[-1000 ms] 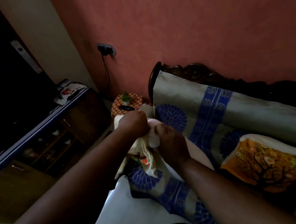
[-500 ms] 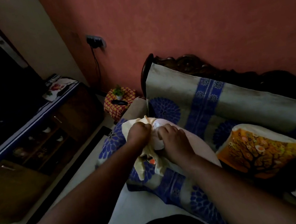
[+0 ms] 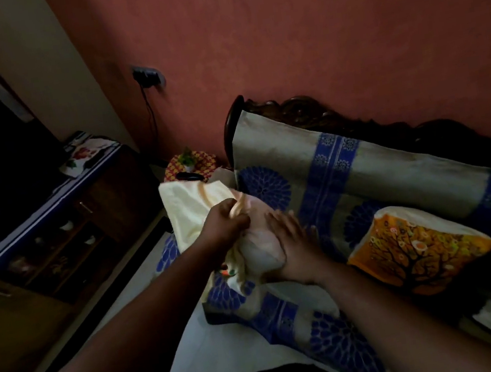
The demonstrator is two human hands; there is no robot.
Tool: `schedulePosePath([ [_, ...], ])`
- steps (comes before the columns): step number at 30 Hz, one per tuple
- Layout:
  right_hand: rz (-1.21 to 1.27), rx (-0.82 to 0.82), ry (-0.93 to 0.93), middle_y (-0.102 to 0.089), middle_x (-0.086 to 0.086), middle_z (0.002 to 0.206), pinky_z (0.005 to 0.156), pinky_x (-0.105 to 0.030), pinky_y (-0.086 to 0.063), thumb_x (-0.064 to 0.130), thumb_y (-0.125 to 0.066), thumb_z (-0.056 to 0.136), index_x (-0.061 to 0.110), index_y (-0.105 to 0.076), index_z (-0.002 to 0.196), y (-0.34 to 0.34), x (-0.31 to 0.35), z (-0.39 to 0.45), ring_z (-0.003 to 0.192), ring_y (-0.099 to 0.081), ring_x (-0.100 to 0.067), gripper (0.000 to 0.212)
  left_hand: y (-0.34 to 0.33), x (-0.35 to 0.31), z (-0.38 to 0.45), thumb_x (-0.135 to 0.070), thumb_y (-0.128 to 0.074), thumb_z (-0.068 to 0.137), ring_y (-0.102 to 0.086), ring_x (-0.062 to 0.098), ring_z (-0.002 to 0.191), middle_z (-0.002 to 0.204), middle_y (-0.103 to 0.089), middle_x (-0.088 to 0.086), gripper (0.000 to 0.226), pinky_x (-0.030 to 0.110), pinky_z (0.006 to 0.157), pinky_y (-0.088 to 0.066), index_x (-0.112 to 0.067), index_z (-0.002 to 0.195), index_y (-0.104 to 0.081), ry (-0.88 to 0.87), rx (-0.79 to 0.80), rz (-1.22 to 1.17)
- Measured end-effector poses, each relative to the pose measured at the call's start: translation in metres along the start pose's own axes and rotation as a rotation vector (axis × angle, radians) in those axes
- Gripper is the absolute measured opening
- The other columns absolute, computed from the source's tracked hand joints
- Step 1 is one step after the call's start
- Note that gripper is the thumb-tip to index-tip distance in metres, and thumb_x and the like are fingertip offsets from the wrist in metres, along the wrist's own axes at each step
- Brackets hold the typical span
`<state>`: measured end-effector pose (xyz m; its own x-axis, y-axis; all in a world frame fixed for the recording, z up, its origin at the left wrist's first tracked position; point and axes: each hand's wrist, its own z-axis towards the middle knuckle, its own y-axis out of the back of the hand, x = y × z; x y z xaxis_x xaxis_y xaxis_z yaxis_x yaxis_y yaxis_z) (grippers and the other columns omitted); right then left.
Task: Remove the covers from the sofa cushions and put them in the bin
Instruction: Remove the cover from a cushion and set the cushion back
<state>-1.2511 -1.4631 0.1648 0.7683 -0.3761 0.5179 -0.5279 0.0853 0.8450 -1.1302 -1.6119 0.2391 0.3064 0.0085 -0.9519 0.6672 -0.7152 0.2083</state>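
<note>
1. Peeling the cover (image 3: 191, 208) off: my left hand (image 3: 224, 222) grips its bunched cloth, which trails beyond that fist.
2. My right hand (image 3: 292, 242), fingers flat, presses the bare cushion (image 3: 259, 247) lying between both hands.
3. Next I judge: pull leftward until free; no bin visible.
</note>
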Motion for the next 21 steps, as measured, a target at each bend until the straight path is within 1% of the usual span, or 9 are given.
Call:
schedulePosePath([
  [2,0.051,-0.029,-0.009,-0.009,-0.001,0.164,0.116,-0.052,-0.029,0.064,-0.077,0.071,0.042,0.010,0.157,0.003,-0.002,-0.001,0.148,-0.022,-0.030,0.124,0.000,-0.005,-0.003,-0.012,-0.069,0.075,-0.065,0.022,0.077,0.083,-0.068,0.008,0.022,0.037,0.071,-0.052,-0.002,0.094,-0.063,-0.054,0.073,0.017],
  [6,-0.137,-0.145,0.127,-0.053,-0.011,0.129,0.087,-0.042,-0.049,0.034,-0.068,0.088,0.014,-0.043,0.146,0.009,0.029,0.005,0.106,-0.059,-0.032,0.066,-0.015,-0.031,-0.001,-0.041,-0.055,0.099,-0.064,0.029,0.088,0.097,-0.066,0.010,0.033,0.035,0.065,-0.039,-0.011,0.112,-0.055,-0.298,-0.078,1.074],
  [9,-0.324,-0.153,0.184,-0.072,-0.013,0.103,0.074,-0.030,-0.054,0.027,-0.083,0.076,0.006,-0.071,0.110,0.002,0.048,0.019,0.087,-0.070,-0.025,0.042,-0.022,-0.047,-0.004,-0.040,-0.039,0.105,-0.069,0.029,0.089,0.101,-0.070,0.005,0.030,0.033,0.062,-0.034,-0.018,0.118,-0.055,-0.496,-0.084,1.456],
  [11,-0.340,-0.097,0.181,-0.069,-0.016,0.120,0.084,-0.016,-0.048,0.037,-0.070,0.092,0.004,-0.068,0.120,0.009,0.059,0.017,0.101,-0.066,-0.014,0.043,-0.029,-0.055,-0.009,-0.040,-0.039,0.105,-0.069,0.026,0.087,0.098,-0.071,0.004,0.030,0.032,0.063,-0.036,-0.021,0.114,-0.060,-0.559,-0.015,1.445],
  [13,-0.228,-0.088,0.220,-0.058,-0.014,0.140,0.083,0.004,-0.032,0.064,-0.042,0.088,0.004,-0.058,0.135,0.016,0.062,0.017,0.114,-0.057,-0.004,0.078,-0.035,-0.059,-0.017,-0.041,-0.045,0.102,-0.068,0.027,0.089,0.097,-0.071,0.004,0.026,0.031,0.065,-0.039,-0.026,0.111,-0.063,-0.586,0.069,1.297],
  [15,-0.277,-0.108,0.275,-0.047,-0.019,0.150,0.095,-0.001,-0.030,0.050,-0.025,0.100,-0.001,-0.045,0.144,0.029,0.062,0.023,0.138,-0.045,-0.023,0.070,-0.034,-0.064,-0.023,-0.039,-0.052,0.098,-0.068,0.032,0.089,0.097,-0.072,0.008,0.023,0.034,0.067,-0.046,-0.026,0.113,-0.063,-0.643,0.091,1.178],
  [16,-0.252,-0.145,0.199,-0.049,-0.022,0.147,0.103,-0.015,-0.035,0.029,-0.016,0.106,0.000,-0.045,0.144,0.033,0.061,0.028,0.138,-0.044,-0.032,0.056,-0.027,-0.064,-0.025,-0.035,-0.055,0.095,-0.068,0.033,0.089,0.098,-0.072,0.010,0.024,0.036,0.070,-0.049,-0.025,0.116,-0.063,-0.656,0.046,1.117],
  [18,-0.001,-0.383,0.081,-0.066,-0.021,0.121,0.089,-0.039,-0.047,0.018,-0.041,0.099,0.008,-0.064,0.124,0.053,0.072,0.037,0.113,-0.061,-0.037,0.036,0.001,-0.060,-0.020,-0.029,-0.061,0.087,-0.067,0.032,0.090,0.102,-0.071,0.007,0.031,0.040,0.076,-0.050,-0.024,0.118,-0.064,-0.761,-0.163,1.086],
  [21,0.275,-0.527,0.032,-0.070,-0.010,0.114,0.082,-0.037,-0.052,0.029,-0.065,0.091,0.020,-0.061,0.128,0.063,0.085,0.033,0.102,-0.064,-0.029,0.039,0.036,-0.048,-0.009,-0.031,-0.064,0.082,-0.061,0.031,0.087,0.102,-0.064,0.003,0.033,0.041,0.075,-0.038,-0.023,0.114,-0.056,-0.833,-0.443,1.252],
])
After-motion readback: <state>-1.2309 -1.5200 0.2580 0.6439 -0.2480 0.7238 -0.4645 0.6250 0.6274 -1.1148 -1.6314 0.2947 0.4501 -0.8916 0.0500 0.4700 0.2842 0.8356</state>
